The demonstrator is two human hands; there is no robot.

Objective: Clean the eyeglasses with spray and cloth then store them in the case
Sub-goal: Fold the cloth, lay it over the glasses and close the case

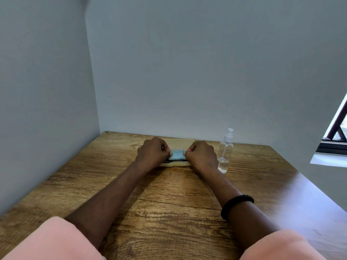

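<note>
From the head view, both forearms reach out from the near edge across a wood-grain worktop point(169, 203) and meet at its far middle. The left hand point(153, 152) and the right hand point(201, 153) sit knuckles up, close together. Between them they hold a small light blue cloth point(176, 154) with a zigzag edge. Each hand's grip is clamped on its own end of the cloth, thumb and curled fingers pinching it, so the cloth spans the gap between the hands.

Just under the cloth and nearer the camera lies a pale beige case point(175, 164), flat on the worktop and partly covered by both hands. A thin dark strip point(167, 161) shows between cloth and case toward the left. It may be part of the eyeglasses' frame, but too little is visible to be sure.

A clear spray bottle point(225, 152) with a white pump top stands upright on the worktop just right of the right hand. It holds a little clear liquid at the bottom. I cannot tell whether the hand touches it.

A black band point(237, 206) circles the right forearm. Pink sleeves point(50, 241) fill the near corners. Plain grey walls point(187, 72) close the worktop on the left and far sides, and part of a window point(336, 128) shows at the right edge.
</note>
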